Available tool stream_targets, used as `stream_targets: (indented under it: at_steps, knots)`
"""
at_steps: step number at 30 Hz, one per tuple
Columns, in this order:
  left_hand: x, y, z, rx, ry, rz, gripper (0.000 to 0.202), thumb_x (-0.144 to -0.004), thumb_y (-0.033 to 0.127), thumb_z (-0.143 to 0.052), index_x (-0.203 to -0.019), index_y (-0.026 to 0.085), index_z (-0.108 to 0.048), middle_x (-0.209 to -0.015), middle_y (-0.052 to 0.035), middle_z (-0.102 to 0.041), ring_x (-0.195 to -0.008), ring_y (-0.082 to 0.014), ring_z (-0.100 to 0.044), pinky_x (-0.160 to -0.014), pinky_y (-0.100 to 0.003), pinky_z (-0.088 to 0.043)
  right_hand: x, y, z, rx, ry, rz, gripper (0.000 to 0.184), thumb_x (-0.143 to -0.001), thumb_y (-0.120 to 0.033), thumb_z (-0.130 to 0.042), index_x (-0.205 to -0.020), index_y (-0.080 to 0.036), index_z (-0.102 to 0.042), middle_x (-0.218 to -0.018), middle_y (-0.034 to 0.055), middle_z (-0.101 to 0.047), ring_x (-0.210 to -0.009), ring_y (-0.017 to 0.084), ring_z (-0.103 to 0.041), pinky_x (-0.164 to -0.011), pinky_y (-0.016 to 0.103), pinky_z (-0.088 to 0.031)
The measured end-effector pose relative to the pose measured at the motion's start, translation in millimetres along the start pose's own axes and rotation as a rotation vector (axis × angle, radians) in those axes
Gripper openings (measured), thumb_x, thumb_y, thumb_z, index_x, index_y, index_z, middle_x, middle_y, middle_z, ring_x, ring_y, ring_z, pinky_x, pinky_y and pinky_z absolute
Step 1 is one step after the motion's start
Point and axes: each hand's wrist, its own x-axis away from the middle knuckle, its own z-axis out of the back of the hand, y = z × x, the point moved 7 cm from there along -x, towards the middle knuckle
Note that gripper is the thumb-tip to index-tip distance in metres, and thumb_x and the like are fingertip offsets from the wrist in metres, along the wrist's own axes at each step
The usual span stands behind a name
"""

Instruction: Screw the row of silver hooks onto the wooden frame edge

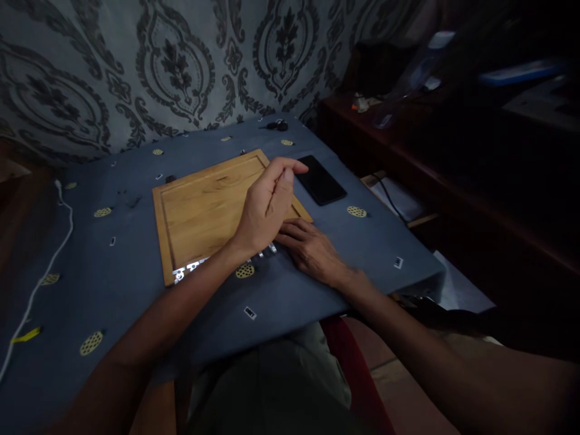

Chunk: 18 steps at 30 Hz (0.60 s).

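Observation:
A wooden board [203,208] with a raised frame lies on the cloth-covered table. My left hand [267,208] is above the board's right part, its fingers curled and the index finger pointing right. Whatever may be inside its grip is hidden. My right hand [312,251] rests palm down at the board's near right corner, fingers stretched and slightly bent; their tips are partly hidden behind my left hand. Bright white-and-black pieces [180,275] line the board's near edge, partly covered by my left forearm. Small shiny strips [272,248] show between my hands.
A black phone [321,180] lies right of the board. Dark keys or a similar small item [277,125] lie at the back. A white cable [63,232] runs down the left side. A dark red desk [435,163] stands to the right, and a patterned wall is behind.

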Motion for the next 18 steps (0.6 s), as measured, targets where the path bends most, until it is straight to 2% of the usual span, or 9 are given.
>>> stream_targets:
  at_steps: [4,8,12,18]
  knots:
    - [-5,25,17.3,0.201,0.053,-0.058,0.017,-0.106,0.036,-0.05,-0.1,0.023,-0.059,-0.053,0.0095,-0.027,-0.042,-0.0088,-0.025,-0.04,-0.024,-0.02,1,-1,1,0.035,0.007,0.014,0.046,-0.097,-0.009,-0.049,-0.137,-0.022,-0.066,-0.133,0.0123,-0.071,-0.122,0.03,-0.06,-0.1,0.055,-0.056]
    - [-6,42,33.3,0.172,0.071,-0.099,0.024,-0.103,0.045,-0.058,-0.096,0.022,-0.061,-0.049,0.0093,-0.029,-0.039,-0.0071,-0.024,-0.037,-0.024,-0.023,1,-1,2,0.042,0.016,0.017,0.044,-0.098,-0.01,-0.048,-0.137,-0.022,-0.066,-0.133,0.0116,-0.071,-0.121,0.029,-0.06,-0.1,0.052,-0.056]
    - [5,40,41.7,0.084,0.075,-0.078,0.026,-0.101,0.048,-0.06,-0.094,0.023,-0.063,-0.048,0.0093,-0.028,-0.038,-0.0071,-0.026,-0.037,-0.024,-0.022,2,1,1,0.015,0.001,0.001,0.049,-0.097,-0.01,-0.049,-0.141,-0.026,-0.063,-0.135,0.0107,-0.069,-0.123,0.029,-0.06,-0.101,0.054,-0.057]
    - [23,34,57.6,0.0,0.102,-0.062,0.026,-0.102,0.047,-0.056,-0.093,0.024,-0.064,-0.05,0.0086,-0.032,-0.039,-0.0072,-0.029,-0.04,-0.024,-0.026,3,1,2,0.007,0.01,0.003,0.047,-0.098,-0.012,-0.048,-0.141,-0.024,-0.064,-0.135,0.0121,-0.07,-0.125,0.03,-0.061,-0.102,0.055,-0.057]
